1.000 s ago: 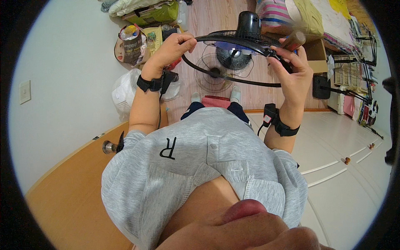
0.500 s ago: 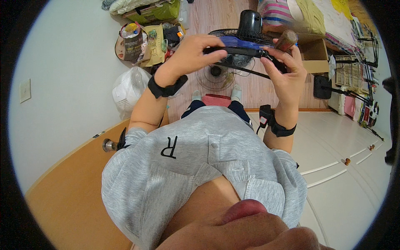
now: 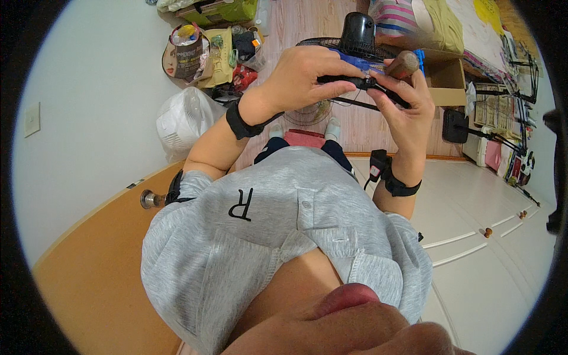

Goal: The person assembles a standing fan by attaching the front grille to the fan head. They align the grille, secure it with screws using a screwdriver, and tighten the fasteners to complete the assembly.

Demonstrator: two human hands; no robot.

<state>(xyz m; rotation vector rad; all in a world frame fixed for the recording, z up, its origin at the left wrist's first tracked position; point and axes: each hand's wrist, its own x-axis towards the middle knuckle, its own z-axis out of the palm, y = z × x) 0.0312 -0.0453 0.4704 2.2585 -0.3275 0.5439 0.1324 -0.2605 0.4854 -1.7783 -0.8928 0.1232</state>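
Ahead of me is an electric fan with a black motor housing [image 3: 358, 31], a dark wire guard and blue blades [image 3: 359, 62]. My left hand [image 3: 310, 74] is closed on a black strip [image 3: 343, 79] at the fan's near side, its thumb below. My right hand [image 3: 408, 103] pinches the right end of the same strip, fingers and thumb near my left fingertips. A tool with a rounded brown handle [image 3: 404, 64] is tucked in the right hand, its working end hidden. Below the strip runs a thin black rod [image 3: 358, 105]. Whether strip and rod join the fan is unclear.
A round wire fan grille [image 3: 307, 115] is by my feet. To the left stand a plastic-wrapped white item [image 3: 183, 121] and bags of odds and ends [image 3: 219, 59]. An open cardboard box [image 3: 447, 77], black stands and white cabinet doors [image 3: 449, 201] lie right.
My left hand has moved right along the black strip, closer to my right hand, and its fingers have closed more. The right hand stays nearly in place with the brown-handled tool.
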